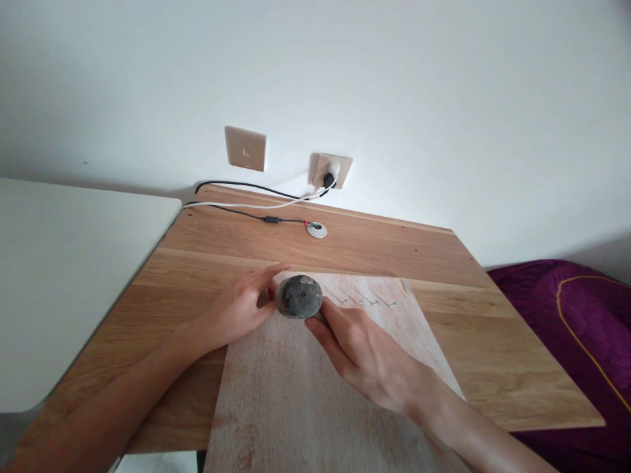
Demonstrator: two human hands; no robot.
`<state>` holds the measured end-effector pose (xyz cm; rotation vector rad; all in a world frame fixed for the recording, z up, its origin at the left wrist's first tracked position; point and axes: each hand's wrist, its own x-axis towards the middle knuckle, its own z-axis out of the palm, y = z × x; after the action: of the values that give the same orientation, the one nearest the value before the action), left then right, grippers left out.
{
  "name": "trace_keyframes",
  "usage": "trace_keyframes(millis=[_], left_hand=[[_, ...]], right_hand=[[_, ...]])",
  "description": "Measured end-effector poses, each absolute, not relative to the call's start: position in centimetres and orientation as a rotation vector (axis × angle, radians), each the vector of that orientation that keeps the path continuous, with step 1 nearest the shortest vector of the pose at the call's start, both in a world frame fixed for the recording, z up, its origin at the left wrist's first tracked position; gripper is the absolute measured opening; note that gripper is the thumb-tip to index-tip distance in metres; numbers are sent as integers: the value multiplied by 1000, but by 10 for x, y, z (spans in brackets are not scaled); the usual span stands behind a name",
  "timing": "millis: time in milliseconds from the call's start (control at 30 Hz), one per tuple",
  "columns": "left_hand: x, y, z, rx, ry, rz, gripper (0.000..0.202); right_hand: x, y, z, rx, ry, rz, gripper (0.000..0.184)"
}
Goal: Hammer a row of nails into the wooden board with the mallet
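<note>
1. from my end, i have the right hand (359, 345) wrapped around the handle of a hammer (300, 297), its dark, worn head facing me.
2. just left of that grip, my left hand (241, 299) is at the far left corner of the board; its fingertips run behind the hammer head, so i can't tell whether they pinch anything.
3. below both hands lies the pale, streaky board (290, 401).
4. just beyond and right of my right-hand grip, a row of four thin nails (393, 304) sits near the board's far edge.
5. under the board, the wooden desk (513, 374) spreads out on either side.
6. farther beyond the grip, i see a round cable hole (317, 230), a black cable (272, 219), a white cable (256, 205) and a wall socket (346, 171).
7. well to the grip's right is purple fabric (586, 328); well left, a white tabletop (83, 276).
</note>
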<state>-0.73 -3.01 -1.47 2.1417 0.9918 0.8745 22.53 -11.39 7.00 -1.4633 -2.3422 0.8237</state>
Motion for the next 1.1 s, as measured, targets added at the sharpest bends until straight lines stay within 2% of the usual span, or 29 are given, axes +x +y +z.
trace_keyframes(millis=[833, 1033, 1100], left_hand=[[-8, -31, -12, 2091, 973, 868, 53], [-8, -31, -14, 2187, 976, 843, 52], [-9, -31, -16, 2209, 960, 846, 51]], right_hand=[[224, -116, 64, -1478, -2242, 893, 23], [248, -151, 61, -1540, -1548, 1159, 29], [259, -167, 58, -1520, -1336, 1155, 32]])
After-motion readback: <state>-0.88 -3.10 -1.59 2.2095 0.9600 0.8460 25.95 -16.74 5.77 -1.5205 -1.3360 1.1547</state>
